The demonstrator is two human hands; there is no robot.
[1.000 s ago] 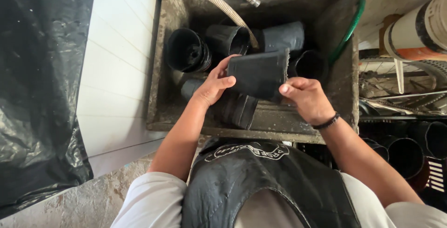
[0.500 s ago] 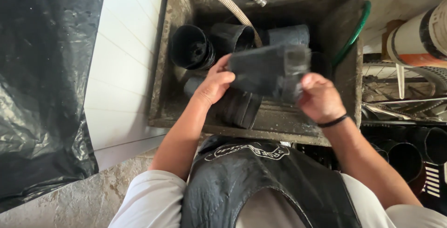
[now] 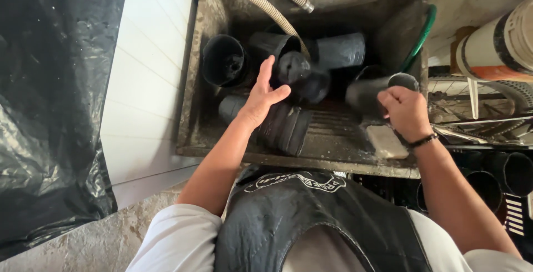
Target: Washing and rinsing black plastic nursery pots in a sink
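My right hand [image 3: 405,111] grips a black plastic plant pot [image 3: 366,91] lying on its side over the right part of a grimy concrete sink [image 3: 311,161]. Left of it, my left hand [image 3: 261,97] is spread open with its fingers beside another black pot [image 3: 302,77] in the basin; I cannot tell if they touch. A stack of ribbed black pots [image 3: 286,127] lies under that wrist. More black pots [image 3: 225,61] [image 3: 340,50] lie on their sides at the back of the basin.
A pale soap bar [image 3: 386,141] rests on the sink's front right. A beige corrugated hose [image 3: 261,4] and a green hose [image 3: 419,33] hang into the basin. Black plastic sheeting [image 3: 50,111] hangs left. A bicycle wheel [image 3: 477,100], a white bucket [image 3: 497,44] and more pots [image 3: 488,180] crowd the right.
Both hands held one black pot over the sink. Now my right hand alone holds a pot farther right, and my left hand has let go and opened.
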